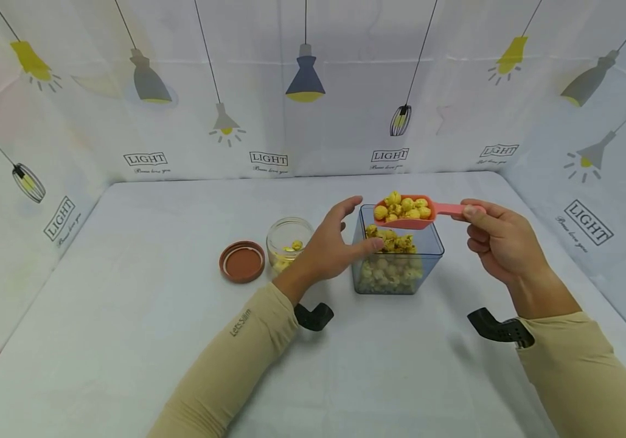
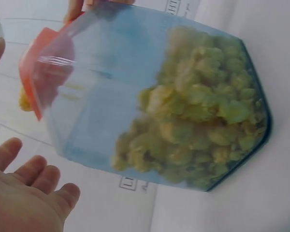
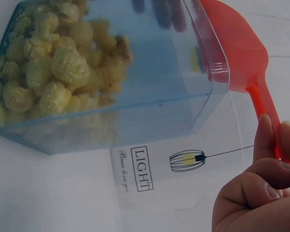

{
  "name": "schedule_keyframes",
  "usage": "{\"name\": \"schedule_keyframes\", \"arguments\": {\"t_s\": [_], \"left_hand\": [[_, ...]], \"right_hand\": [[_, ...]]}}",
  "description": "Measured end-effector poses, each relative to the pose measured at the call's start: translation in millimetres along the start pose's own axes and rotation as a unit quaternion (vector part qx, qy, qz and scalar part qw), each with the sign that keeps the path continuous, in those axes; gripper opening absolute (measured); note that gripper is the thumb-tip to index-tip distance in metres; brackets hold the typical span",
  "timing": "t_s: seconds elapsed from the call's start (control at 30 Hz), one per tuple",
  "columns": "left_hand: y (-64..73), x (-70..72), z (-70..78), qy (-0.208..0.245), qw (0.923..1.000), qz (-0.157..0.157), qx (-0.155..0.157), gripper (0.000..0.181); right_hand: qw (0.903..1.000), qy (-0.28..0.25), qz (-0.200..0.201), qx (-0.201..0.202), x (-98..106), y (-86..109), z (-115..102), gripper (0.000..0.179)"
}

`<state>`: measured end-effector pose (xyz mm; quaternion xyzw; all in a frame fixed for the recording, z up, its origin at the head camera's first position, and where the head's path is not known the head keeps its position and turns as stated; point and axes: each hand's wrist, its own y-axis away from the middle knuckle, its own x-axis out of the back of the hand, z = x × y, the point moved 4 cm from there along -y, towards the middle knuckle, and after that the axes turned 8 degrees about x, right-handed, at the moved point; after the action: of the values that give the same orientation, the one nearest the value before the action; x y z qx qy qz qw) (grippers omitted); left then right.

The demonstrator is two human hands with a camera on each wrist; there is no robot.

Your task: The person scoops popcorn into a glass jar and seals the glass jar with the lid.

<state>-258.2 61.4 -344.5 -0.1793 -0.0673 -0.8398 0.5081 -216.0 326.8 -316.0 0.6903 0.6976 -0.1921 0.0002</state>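
My right hand [image 1: 510, 240] pinches the handle of a red scoop [image 1: 406, 224] between thumb and fingers. Heaped with yellow popcorn [image 1: 395, 210], the scoop is held level over a clear bluish container [image 1: 427, 267]. More popcorn [image 2: 203, 111] fills the container's lower part, seen through its wall in both wrist views. Beside the container's left side, my left hand [image 1: 329, 246] is spread with its thumb over the near rim in the head view. In the left wrist view its fingers [image 2: 46, 179] stand apart from the wall; whether the thumb touches the rim I cannot tell.
Left of the container stands a round clear jar [image 1: 289, 230] with some popcorn in it, partly hidden by my left hand. A brown lid [image 1: 242, 261] lies beside the jar. White cloth covers the table [image 1: 143, 316], and a lamp-printed backdrop [image 1: 340, 134] rises behind and at both sides.
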Motion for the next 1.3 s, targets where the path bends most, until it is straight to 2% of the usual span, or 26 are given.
{"name": "schedule_keyframes", "arguments": {"t_s": [0.3, 0.43, 0.53, 0.63, 0.8, 0.9, 1.07, 1.3], "left_hand": [[15.0, 31.7, 15.8, -0.028, 0.9984, 0.036, -0.035, 0.082], [20.8, 49.3, 16.9, -0.045, 0.9962, 0.055, -0.050, 0.080], [26.1, 62.2, 15.6, -0.054, 0.9952, 0.065, -0.048, 0.080], [30.8, 73.8, 9.5, -0.051, 0.9962, 0.068, -0.017, 0.082], [38.0, 88.6, -6.7, -0.018, 0.9971, 0.065, 0.037, 0.087], [41.8, 96.7, -16.1, -0.019, 0.9968, 0.066, 0.039, 0.088], [47.0, 107.9, -32.2, -0.051, 0.9960, 0.062, 0.040, 0.091], [46.0, 112.0, -52.9, -0.062, 0.9956, 0.038, 0.059, 0.095]], "right_hand": [[0.9999, 0.008, -0.012, 0.007, -14.7, -3.1, -5.3, 0.016], [0.9998, 0.008, -0.015, 0.010, -25.4, -6.8, -7.1, 0.015], [0.9995, 0.012, -0.022, 0.016, -34.2, -9.7, -8.4, 0.014], [0.9993, 0.016, -0.029, 0.020, -43.4, -12.9, -8.5, 0.013], [0.9985, 0.030, -0.041, 0.019, -58.2, -16.7, -7.4, 0.013], [0.9979, 0.045, -0.044, 0.014, -66.0, -18.8, -4.9, 0.014], [0.9970, 0.065, -0.042, -0.005, -78.1, -23.0, -0.3, 0.013], [0.9912, 0.116, -0.054, -0.032, -93.7, -29.8, 4.0, 0.020]]}}
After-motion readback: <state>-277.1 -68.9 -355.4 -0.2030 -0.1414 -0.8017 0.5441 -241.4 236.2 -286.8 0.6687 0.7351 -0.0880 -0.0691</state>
